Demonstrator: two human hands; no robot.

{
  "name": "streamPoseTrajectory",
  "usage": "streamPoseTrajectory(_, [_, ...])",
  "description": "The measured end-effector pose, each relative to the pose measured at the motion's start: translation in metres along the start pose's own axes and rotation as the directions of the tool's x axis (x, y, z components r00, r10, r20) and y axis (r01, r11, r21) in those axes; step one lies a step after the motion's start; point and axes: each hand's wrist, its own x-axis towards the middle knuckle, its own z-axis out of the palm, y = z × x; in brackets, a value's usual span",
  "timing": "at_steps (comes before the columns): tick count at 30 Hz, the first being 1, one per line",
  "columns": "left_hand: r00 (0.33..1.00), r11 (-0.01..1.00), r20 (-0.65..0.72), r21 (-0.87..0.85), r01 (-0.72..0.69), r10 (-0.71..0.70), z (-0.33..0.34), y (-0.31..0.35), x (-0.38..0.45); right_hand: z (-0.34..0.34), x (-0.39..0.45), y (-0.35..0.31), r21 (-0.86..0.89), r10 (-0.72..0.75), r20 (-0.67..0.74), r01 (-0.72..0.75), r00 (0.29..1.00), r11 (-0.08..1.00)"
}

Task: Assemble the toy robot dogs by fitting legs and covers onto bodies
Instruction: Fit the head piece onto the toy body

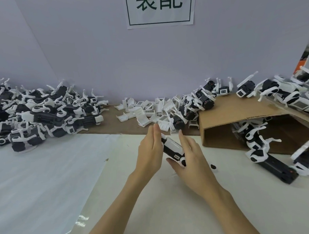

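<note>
A black-and-white toy dog body (172,150) with a white cover on top sits between my two hands above the white table. My left hand (150,151) lies flat against its left side, fingers straight and pointing away from me. My right hand (188,156) presses its right side with straight fingers, and the thumb reaches under the near end by a round black-and-white joint. A pile of loose white covers (146,110), some with barcode labels, lies just beyond the hands.
A big heap of dog bodies with legs (42,113) fills the back left. An open cardboard box (240,123) lies on its side at the right, with more dogs on and in it. One dog (278,165) lies at the right. A small black part (213,166) sits near my right hand.
</note>
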Motion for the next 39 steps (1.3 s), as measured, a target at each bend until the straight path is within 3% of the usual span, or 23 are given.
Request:
streamPoseTrajectory(3, [0.998, 0.996, 0.015, 0.064, -0.057, 0.056, 0.003, 0.001, -0.002, 0.004, 0.0, -0.008, -0.084, -0.126, -0.107, 0.117, 0.986, 0.99])
streamPoseTrajectory(6, [0.996, 0.991, 0.02, 0.106, -0.086, 0.085, 0.006, 0.003, -0.002, 0.007, -0.002, -0.015, -0.056, -0.122, -0.21, 0.112, 0.97, 0.992])
streamPoseTrajectory(19, [1.0, 0.996, 0.007, 0.093, -0.016, 0.016, 0.006, -0.001, 0.001, 0.008, 0.0, -0.016, -0.091, -0.066, -0.217, 0.047, 0.974, 0.995])
streamPoseTrajectory(23, [1.0, 0.997, 0.0, 0.079, -0.004, 0.004, 0.006, -0.002, 0.002, 0.007, 0.001, -0.018, -0.173, -0.085, -0.217, 0.047, 0.972, 0.984])
streamPoseTrajectory(24, [1.0, 0.997, -0.011, 0.073, -0.014, 0.014, 0.005, -0.003, 0.002, 0.005, 0.001, -0.016, -0.117, -0.066, -0.194, 0.043, 0.979, 0.992])
streamPoseTrajectory(26, [0.996, 0.995, -0.046, 0.064, -0.075, 0.078, 0.001, -0.003, 0.003, -0.004, 0.002, -0.014, 0.239, 0.023, 0.01, -0.024, 1.0, 0.971])
streamPoseTrajectory(28, [0.972, 0.971, -0.036, 0.065, -0.23, 0.233, -0.006, -0.004, 0.004, -0.017, 0.005, -0.014, 0.614, 0.05, 0.265, -0.209, 0.963, 0.761])
streamPoseTrajectory(29, [0.948, 0.947, -0.007, 0.046, -0.318, 0.318, -0.01, -0.006, 0.004, -0.022, 0.005, -0.011, 0.685, 0.047, 0.33, -0.274, 0.943, 0.675])
streamPoseTrajectory(31, [0.898, 0.899, 0.027, -0.022, -0.438, 0.438, -0.016, -0.006, 0.003, -0.031, 0.005, -0.006, 0.69, 0.02, 0.408, -0.322, 0.913, 0.648])
streamPoseTrajectory(33, [0.86, 0.86, 0.042, 0.025, -0.509, 0.508, -0.019, -0.006, 0.004, -0.033, 0.005, -0.006, 0.693, 0.015, 0.386, -0.3, 0.922, 0.655])
streamPoseTrajectory(35, [0.837, 0.819, 0.059, 0.18, -0.546, 0.545, -0.02, -0.004, 0.007, -0.031, 0.006, -0.008, 0.715, 0.09, 0.226, -0.228, 0.97, 0.661])
streamPoseTrajectory(37, [0.845, 0.806, 0.111, 0.256, -0.534, 0.524, -0.023, -0.003, 0.011, -0.028, 0.008, -0.008, 0.678, 0.152, 0.043, -0.141, 0.987, 0.722])
streamPoseTrajectory(39, [0.873, 0.834, 0.195, 0.262, -0.486, 0.448, -0.026, -0.005, 0.011, -0.025, 0.008, -0.007, 0.649, 0.149, -0.031, -0.094, 0.988, 0.755])
